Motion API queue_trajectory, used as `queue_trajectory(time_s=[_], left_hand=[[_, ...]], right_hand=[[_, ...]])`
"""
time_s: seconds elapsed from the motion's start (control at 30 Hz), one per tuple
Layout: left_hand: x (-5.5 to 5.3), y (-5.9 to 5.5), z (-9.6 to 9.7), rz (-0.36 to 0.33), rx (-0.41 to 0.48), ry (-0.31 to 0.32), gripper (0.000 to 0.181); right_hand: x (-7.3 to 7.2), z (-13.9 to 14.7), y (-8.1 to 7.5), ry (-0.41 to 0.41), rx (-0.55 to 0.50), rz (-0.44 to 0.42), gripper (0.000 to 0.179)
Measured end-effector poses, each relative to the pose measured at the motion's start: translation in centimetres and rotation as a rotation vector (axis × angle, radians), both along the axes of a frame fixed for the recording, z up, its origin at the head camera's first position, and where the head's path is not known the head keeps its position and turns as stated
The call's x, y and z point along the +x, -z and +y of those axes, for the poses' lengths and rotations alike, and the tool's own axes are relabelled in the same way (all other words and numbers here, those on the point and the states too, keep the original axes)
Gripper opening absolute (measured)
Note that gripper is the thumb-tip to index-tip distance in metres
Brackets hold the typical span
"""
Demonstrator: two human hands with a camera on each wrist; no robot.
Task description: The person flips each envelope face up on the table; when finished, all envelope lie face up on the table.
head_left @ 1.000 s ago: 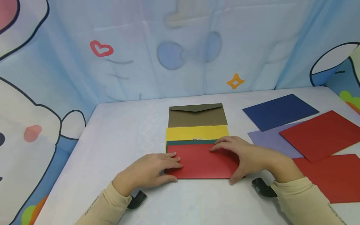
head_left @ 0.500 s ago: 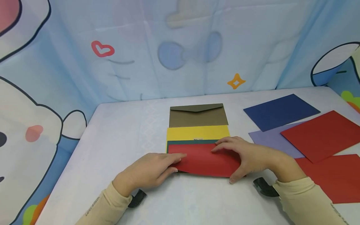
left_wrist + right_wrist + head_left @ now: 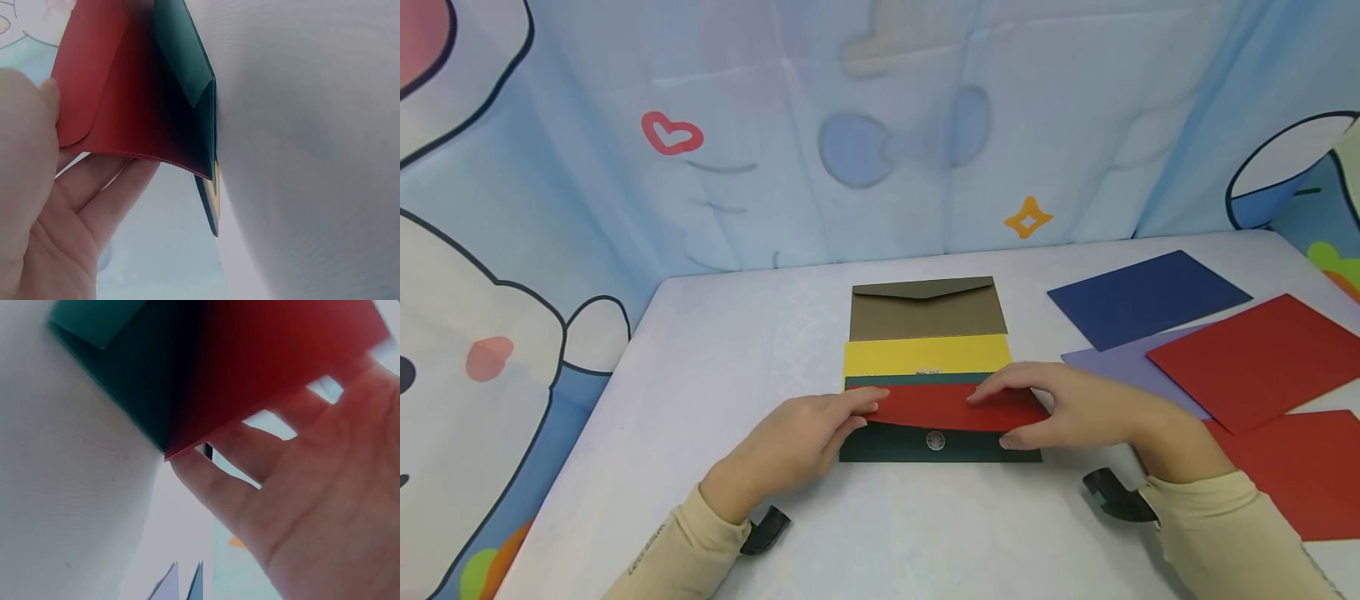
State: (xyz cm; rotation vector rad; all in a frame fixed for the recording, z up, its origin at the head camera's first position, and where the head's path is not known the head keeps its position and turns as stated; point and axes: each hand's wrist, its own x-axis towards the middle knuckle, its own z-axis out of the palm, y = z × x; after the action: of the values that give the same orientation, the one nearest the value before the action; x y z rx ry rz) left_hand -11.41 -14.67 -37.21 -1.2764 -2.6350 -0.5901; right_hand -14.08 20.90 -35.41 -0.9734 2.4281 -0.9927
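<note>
A red envelope (image 3: 932, 407) is tilted up over a dark green envelope (image 3: 891, 444), its near edge raised off it. My left hand (image 3: 793, 437) holds the red envelope's left end between thumb and fingers; in the left wrist view the fingers lie behind the red paper (image 3: 128, 100). At the right end my right hand (image 3: 1078, 408) holds it too, fingers on the far side in the right wrist view. A round silver emblem (image 3: 935, 440) shows on the green envelope. Beyond lie a yellow envelope (image 3: 925, 352) and an olive-brown envelope (image 3: 925, 317), overlapping in a column.
To the right lie a navy envelope (image 3: 1150, 298), a lilac envelope (image 3: 1138, 379) and two red ones, the upper red envelope (image 3: 1262, 362) overlapping the lower red envelope (image 3: 1292, 475). A white cloth covers the table (image 3: 737, 350); a printed blue curtain (image 3: 760, 208) hangs behind.
The red envelope lay flat on the stack. Its near edge has been lifted, left end first, uncovering the green envelope's front part. My right thumb has moved up with it.
</note>
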Motion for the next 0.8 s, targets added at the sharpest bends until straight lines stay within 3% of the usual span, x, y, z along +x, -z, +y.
queue_trajectory(time_s=[0.27, 0.5, 0.67, 0.8], left_hand=[[-0.6, 0.4, -0.4, 0.123, 0.067, 0.017, 0.036], [-1.0, 0.6, -0.9, 0.217, 0.179, 0.015, 0.035], [-1.2, 0.7, -0.8, 0.239, 0.287, 0.020, 0.049], [-1.2, 0.7, -0.6, 0.189, 0.367, 0.013, 0.053]], right_hand=[[-0.3, -0.4, -0.5, 0.141, -0.109, 0.035, 0.025], [-0.2, -0.8, -1.0, 0.296, -0.156, 0.250, 0.019], [-0.1, -1.0, -1.2, 0.355, -0.180, 0.273, 0.034], [-0.2, -1.2, -1.2, 0.351, -0.257, 0.234, 0.055]])
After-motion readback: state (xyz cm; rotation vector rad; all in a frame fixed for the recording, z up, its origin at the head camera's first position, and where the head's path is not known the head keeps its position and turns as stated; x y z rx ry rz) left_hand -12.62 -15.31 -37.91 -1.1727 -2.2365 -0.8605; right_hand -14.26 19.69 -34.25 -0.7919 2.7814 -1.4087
